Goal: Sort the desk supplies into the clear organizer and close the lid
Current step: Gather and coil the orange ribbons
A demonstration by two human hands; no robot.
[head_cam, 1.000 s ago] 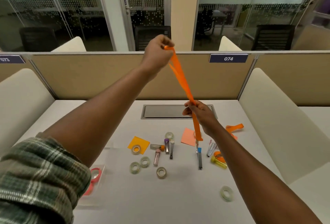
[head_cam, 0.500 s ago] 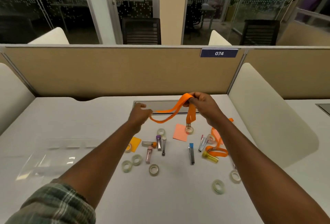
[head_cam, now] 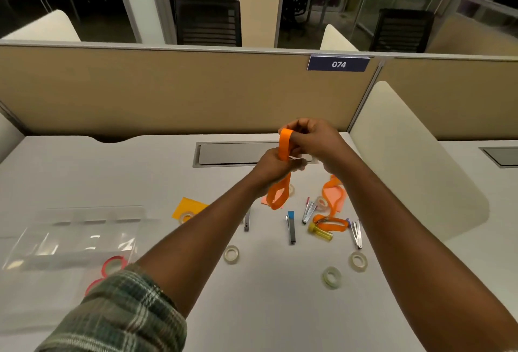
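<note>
Both hands hold an orange lanyard point(head_cam: 284, 147) above the desk's middle. My right hand point(head_cam: 314, 138) pinches its folded top, and my left hand point(head_cam: 276, 166) grips it just below, with a loop hanging down under the fist. The clear organizer point(head_cam: 70, 236) lies at the left with its lid open and red tape rings point(head_cam: 113, 264) inside. A second orange lanyard point(head_cam: 332, 197) lies on the desk at the right. Clear tape rolls point(head_cam: 331, 276), metal clips point(head_cam: 291, 229), a yellow tube point(head_cam: 321, 232) and orange sticky notes point(head_cam: 188, 207) are scattered around.
A beige partition with a plate "074" point(head_cam: 337, 64) closes the back of the white desk point(head_cam: 252, 295). A grey cable hatch point(head_cam: 235, 154) sits behind the hands. A cream side panel point(head_cam: 414, 161) rises at the right.
The lanyard was stretched high between the hands, then folded. My left hand has come in under the right, and the strap is now bunched into short loops.
</note>
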